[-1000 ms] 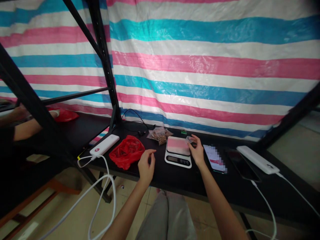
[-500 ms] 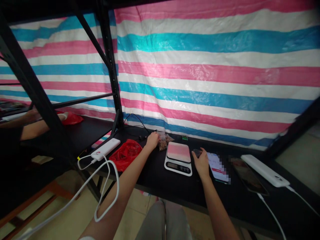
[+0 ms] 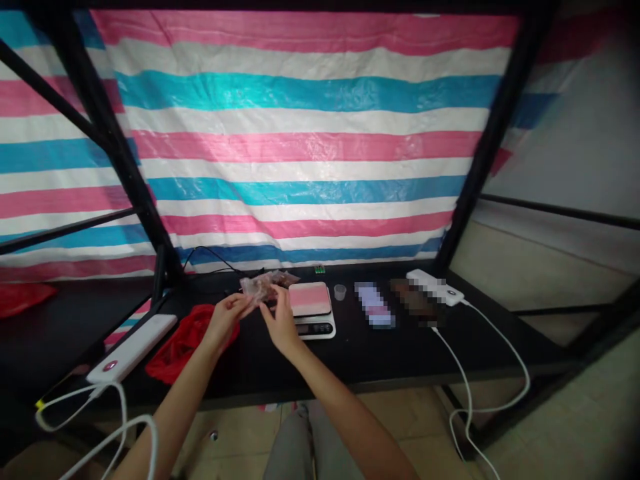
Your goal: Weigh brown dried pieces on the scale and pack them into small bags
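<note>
My left hand pinches the near edge of a small clear plastic bag with brownish bits inside. Against the bag's right side, my right hand has its thumb and fingers curled around the edge; its exact grip is partly hidden. Behind it lies another small bag, partly covered. Just right of my right hand sits a kitchen scale with a pinkish top and a small display. A small clear cup stands on the black table to the right of the scale.
A crumpled red plastic bag and a white power bank with a looping cable lie left. Two phones, one lit and one dark, and another power bank lie right. Small green batteries sit behind the scale.
My right hand has let go of the small clear cup beside the scale and moved left to the plastic bag. My left hand has drawn the bag nearer. The view has turned right.
</note>
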The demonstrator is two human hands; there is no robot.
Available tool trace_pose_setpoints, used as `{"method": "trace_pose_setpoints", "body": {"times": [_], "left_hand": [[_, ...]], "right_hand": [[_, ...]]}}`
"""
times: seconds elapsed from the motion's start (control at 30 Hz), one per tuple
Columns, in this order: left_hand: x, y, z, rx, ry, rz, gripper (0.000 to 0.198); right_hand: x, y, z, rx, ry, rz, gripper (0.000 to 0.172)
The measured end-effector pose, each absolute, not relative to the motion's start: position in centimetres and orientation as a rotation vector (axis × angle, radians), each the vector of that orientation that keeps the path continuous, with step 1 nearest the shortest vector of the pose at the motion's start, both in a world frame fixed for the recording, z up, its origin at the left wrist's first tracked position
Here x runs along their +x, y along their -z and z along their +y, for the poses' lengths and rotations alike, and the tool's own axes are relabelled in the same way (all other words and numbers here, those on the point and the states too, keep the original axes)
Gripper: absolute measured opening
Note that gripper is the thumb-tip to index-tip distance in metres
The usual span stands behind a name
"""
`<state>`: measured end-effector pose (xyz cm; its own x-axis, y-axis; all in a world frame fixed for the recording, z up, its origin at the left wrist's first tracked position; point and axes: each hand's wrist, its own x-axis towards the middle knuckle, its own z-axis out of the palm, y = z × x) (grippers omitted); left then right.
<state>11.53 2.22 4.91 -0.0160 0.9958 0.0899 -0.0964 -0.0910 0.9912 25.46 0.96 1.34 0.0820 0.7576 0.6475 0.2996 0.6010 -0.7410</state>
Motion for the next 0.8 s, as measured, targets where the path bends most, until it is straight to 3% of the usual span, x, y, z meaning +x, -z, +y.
{"method": "trace_pose_setpoints", "body": {"times": [0.13,0.27,0.4,0.53,0.8], "left_hand": [[9.8,-4.5,0.6,1.345,-1.043,1.169,0.039],[8.6,-5.0,0.3,1.506,-0.988,1.281,0.037],[9.2,-5.0,0.4,1.732,-0.978,1.405,0.033],[10.3,-4.5,0.6,2.059,-0.832,1.466,0.024],[10.3,-4.7,1.0,2.103,-0.639,1.381,0.029]], "right_hand": [[23.3,-0.6,2.5,-0.829,-0.629,-1.556,0.031],[23.8,-0.3,2.1,-0.836,-0.665,-1.525,0.04],[23.9,-0.3,1.4,-0.848,-0.864,-1.442,0.023],[23.5,0.4,1.6,-0.833,-1.211,-1.346,0.033],[23.5,1.3,2.3,-0.823,-1.351,-1.181,0.047]]}}
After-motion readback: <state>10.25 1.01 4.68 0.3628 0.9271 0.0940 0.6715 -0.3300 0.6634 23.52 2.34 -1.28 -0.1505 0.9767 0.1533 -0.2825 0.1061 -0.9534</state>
